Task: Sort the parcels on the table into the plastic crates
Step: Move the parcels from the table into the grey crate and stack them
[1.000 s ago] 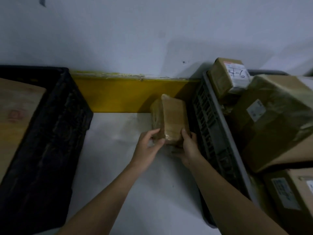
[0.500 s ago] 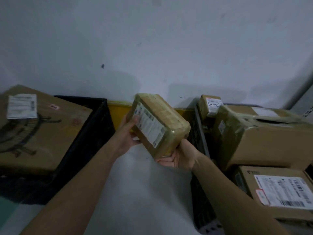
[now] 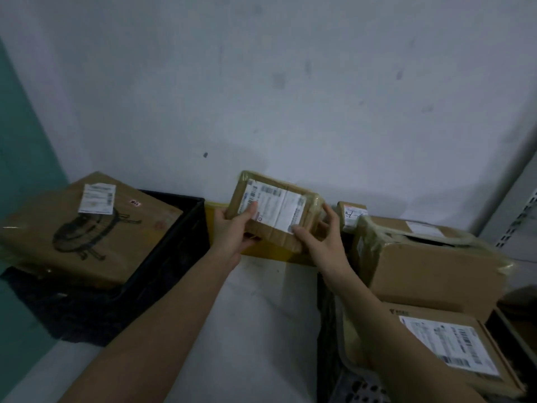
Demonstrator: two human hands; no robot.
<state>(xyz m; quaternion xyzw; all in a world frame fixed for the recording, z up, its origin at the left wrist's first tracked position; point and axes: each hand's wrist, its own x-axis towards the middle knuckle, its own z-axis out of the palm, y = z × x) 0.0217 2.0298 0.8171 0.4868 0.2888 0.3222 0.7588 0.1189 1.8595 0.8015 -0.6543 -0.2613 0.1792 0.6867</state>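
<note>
A small taped cardboard parcel [image 3: 273, 210] with a white shipping label is held up in the air over the white table [image 3: 261, 315], label facing me. My left hand [image 3: 232, 228] grips its left end, thumb on the label. My right hand [image 3: 319, 237] grips its right end, thumb at the label's lower corner. A black plastic crate [image 3: 162, 257] stands to the left with a large brown box [image 3: 87, 228] in it. Another dark crate [image 3: 328, 330] on the right holds several cardboard parcels [image 3: 430, 266].
A yellow strip [image 3: 261, 251] runs along the table's back edge under a grey-white wall. A flat labelled box [image 3: 453, 344] lies at the front of the right crate, a small one [image 3: 351, 213] at its back. A metal shelf upright [image 3: 520, 219] stands far right.
The parcel was lifted off the table and turned so that its label faces me. Both hands shifted their hold to its two ends; my view rose.
</note>
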